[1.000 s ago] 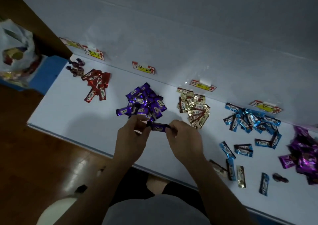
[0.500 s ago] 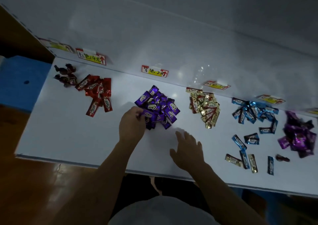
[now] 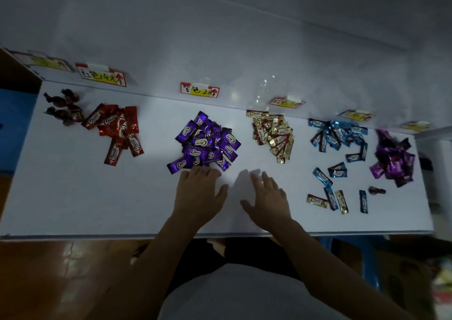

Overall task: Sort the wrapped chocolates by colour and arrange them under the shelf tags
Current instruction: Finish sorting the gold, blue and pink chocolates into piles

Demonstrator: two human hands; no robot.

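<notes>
A dim room seen from above. A long white table point(image 3: 73, 197) runs left to right against a plain pale grey wall point(image 3: 220, 38). Below its near edge lies a glossy brown wooden floor point(image 3: 61, 270) catching faint reflections. Blue furniture point(image 3: 14, 128) stands at the table's left end.

Your left hand point(image 3: 199, 193) lies palm down, fingers straight and close together, pointing away from you, with the thumb spread inward toward the other hand. Your right hand point(image 3: 269, 199) sits just beside it, apart from it, in the same flat pose: fingers extended and slightly fanned, thumb spread inward, holding nothing. Your left forearm point(image 3: 151, 258) and your right forearm point(image 3: 318, 253) are bare and converge forward toward the hands.
</notes>
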